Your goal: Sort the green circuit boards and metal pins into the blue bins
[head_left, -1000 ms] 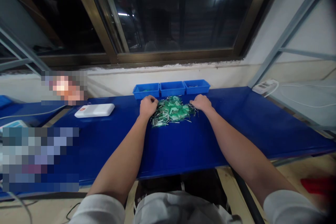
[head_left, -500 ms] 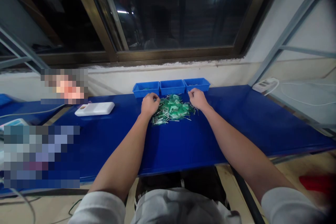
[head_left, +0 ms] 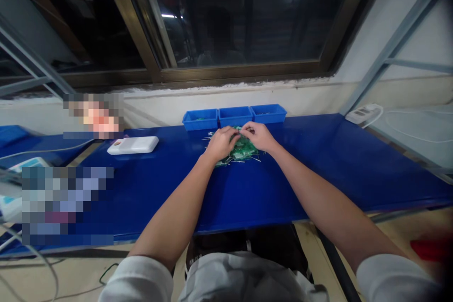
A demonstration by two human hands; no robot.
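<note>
In the head view, the left hand point(head_left: 221, 145) and the right hand point(head_left: 259, 136) come close together over a pile of green pieces and thin metal pins point(head_left: 243, 151) on the blue worktop point(head_left: 247, 193). The left hand is over the pile's left side, its fingers bent and its thumb pointing towards the right hand. The right hand is at the pile's far right side, its thumb and fingers drawn in towards each other. The fingertips are too small and blurred to tell whether either hand pinches a piece, or whether the two hands touch.

Pins stick out beyond the left hand and along the near edge of the pile. Just behind the pile, three blue bins stand side by side near the wall: the left bin point(head_left: 200, 125) has a little green in it, then come the middle bin point(head_left: 235, 117) and the right bin point(head_left: 269, 114), which has some small pieces in it. A white case point(head_left: 136, 145) lies on the worktop, well apart from the pile on the left. A white power strip point(head_left: 364, 113) is at the far right.
</note>
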